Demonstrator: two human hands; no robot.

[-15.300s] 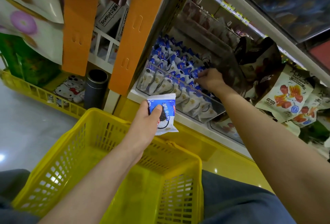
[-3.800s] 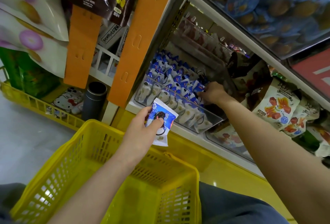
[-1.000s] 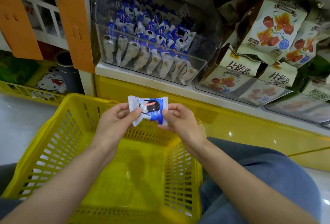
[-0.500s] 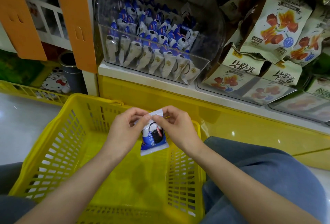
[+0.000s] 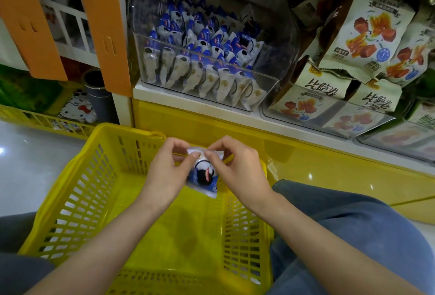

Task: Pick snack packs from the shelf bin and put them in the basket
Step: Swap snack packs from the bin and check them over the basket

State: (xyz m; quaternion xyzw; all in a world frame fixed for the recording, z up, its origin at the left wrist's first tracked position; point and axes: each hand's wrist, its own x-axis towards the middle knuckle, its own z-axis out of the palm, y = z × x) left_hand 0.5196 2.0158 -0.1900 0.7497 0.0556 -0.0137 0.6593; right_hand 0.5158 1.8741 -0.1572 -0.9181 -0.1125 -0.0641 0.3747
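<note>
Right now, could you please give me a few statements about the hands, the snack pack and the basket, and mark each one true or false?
1. Both hands pinch the top edge of one snack pack. True: left hand and right hand both grip it.
2. The pack lies on the floor of the yellow basket. False: it hangs from the hands above the basket.
3. The basket already holds several packs. False: no pack shows on its visible floor.
4. The clear shelf bin holds many blue and white packs. True.
5. The right hand is reaching into the bin. False: it is at the pack, over the basket.
</note>
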